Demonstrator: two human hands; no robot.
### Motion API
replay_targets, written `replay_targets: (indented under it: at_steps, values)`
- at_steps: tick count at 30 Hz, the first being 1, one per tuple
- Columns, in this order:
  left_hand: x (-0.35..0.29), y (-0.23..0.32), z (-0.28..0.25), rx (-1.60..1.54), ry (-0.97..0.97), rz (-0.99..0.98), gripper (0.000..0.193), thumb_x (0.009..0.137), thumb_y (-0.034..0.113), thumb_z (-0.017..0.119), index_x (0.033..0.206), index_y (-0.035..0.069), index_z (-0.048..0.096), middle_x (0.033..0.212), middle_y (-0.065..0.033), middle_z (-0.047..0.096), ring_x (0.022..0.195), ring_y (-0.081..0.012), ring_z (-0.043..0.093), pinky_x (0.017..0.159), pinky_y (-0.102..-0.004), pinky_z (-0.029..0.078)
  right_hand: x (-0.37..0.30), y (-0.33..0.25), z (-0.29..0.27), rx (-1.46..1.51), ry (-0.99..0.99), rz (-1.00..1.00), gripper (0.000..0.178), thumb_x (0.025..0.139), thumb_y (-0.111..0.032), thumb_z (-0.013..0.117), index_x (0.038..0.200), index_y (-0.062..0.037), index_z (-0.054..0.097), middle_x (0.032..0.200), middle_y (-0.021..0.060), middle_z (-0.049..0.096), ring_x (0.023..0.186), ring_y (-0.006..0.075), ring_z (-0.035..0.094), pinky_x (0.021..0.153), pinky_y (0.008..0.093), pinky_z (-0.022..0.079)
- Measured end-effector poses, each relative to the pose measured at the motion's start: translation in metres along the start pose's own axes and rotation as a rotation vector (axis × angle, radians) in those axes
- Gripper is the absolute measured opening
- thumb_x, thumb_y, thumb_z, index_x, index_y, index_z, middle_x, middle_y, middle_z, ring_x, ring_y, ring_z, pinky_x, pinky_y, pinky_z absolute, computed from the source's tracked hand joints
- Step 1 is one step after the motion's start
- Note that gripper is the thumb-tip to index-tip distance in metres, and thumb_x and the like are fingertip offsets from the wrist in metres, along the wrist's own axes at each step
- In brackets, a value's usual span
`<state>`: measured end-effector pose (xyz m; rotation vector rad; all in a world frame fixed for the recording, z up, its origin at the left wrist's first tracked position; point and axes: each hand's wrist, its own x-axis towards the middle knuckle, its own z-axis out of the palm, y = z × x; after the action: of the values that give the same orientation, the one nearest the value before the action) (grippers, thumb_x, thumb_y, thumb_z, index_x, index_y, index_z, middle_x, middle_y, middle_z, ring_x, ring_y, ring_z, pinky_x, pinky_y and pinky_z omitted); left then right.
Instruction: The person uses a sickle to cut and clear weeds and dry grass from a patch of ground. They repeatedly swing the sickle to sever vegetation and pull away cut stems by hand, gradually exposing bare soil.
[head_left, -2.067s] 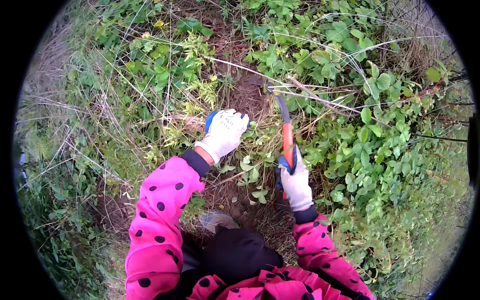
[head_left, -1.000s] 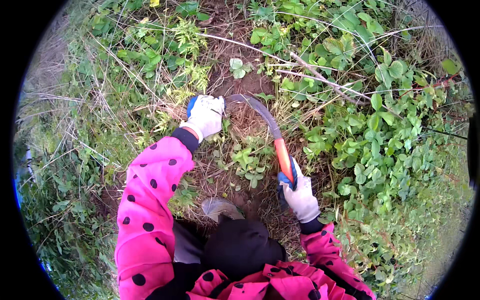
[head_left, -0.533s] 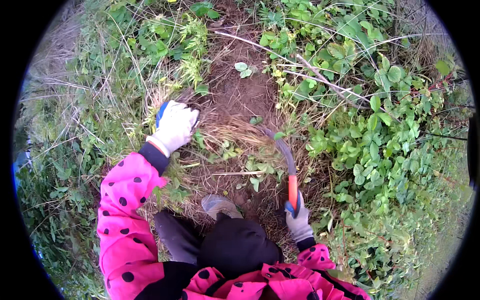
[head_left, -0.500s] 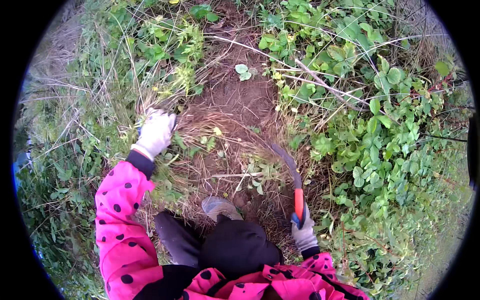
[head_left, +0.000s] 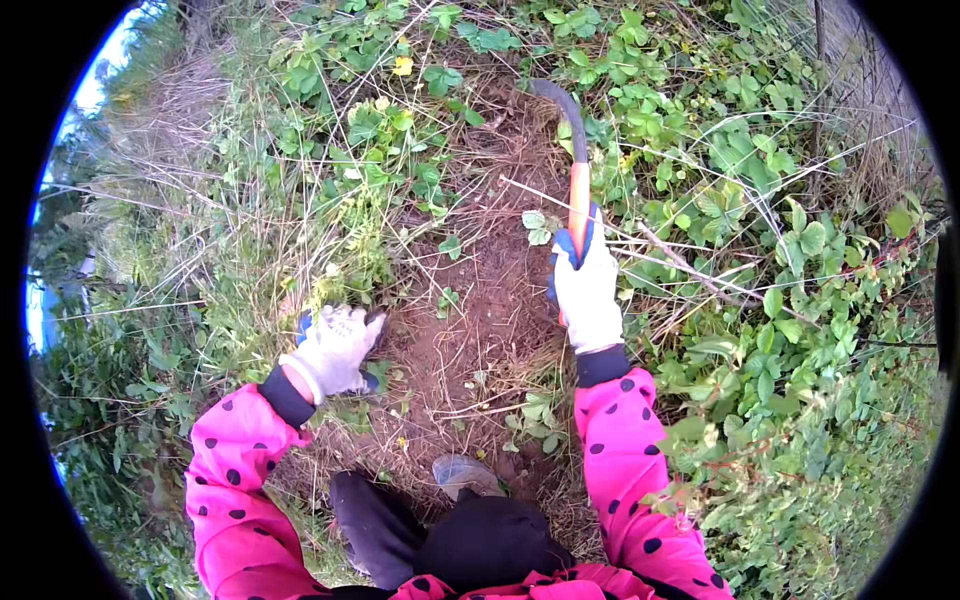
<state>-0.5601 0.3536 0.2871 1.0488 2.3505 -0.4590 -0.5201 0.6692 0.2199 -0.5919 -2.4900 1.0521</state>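
Note:
My right hand, in a white glove with blue on the palm side, grips the orange handle of a sickle. The dark curved blade points away from me, its tip bending left at the far end of the bare soil strip. My left hand, gloved the same way, is low at the left edge of the soil. Its fingers are curled among weeds, and the stems inside the grip are mostly hidden.
Bare reddish soil with dry grass bits runs up the middle. Leafy plants grow densely on the right, with a dry branch among them. My shoe and dark-trousered knee are close below.
My right hand has swung the sickle forward from beside my knee to the far soil. The loose dry grass by my left hand is gone from the strip. The view has shifted.

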Motion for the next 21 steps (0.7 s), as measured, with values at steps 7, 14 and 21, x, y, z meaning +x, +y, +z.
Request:
replay_targets:
  at_steps: [7,14,21]
  values:
    - [0.151,0.041,-0.076,0.121,0.739,0.131,0.098,0.063,0.026,0.073,0.14,0.003,0.018,0.143,-0.0181,0.024,0.131,-0.0362,0.024,0.101,-0.0445,0.027,-0.055,-0.003,0.025,-0.246,-0.095,-0.002,0.065,0.081,-0.02,0.058,0.136,-0.0017,0.027,0.074,0.0205,0.06,0.062,0.0374,0.059,0.059,0.0459,0.047]
    - [0.254,0.01,-0.056,-0.119,0.367,-0.182,0.049,0.074,0.013,0.055,0.12,0.001,0.045,0.1,-0.0138,0.061,0.092,-0.0279,0.059,0.083,-0.0393,0.043,-0.064,0.009,-0.012,-0.048,-0.152,-0.086,0.066,0.081,-0.015,0.058,0.137,-0.0032,0.025,0.083,0.025,0.06,0.066,0.0395,0.059,0.06,0.0456,0.048]
    - [0.225,-0.014,-0.037,-0.219,0.465,-0.089,0.019,0.077,0.021,0.054,0.089,0.006,0.057,0.08,-0.0116,0.063,0.077,-0.0268,0.062,0.072,-0.037,0.047,-0.048,0.01,0.043,-0.088,-0.192,0.102,0.062,0.083,-0.024,0.056,0.134,-0.0019,0.03,0.093,0.0264,0.059,0.086,0.0422,0.055,0.075,0.0413,0.046]
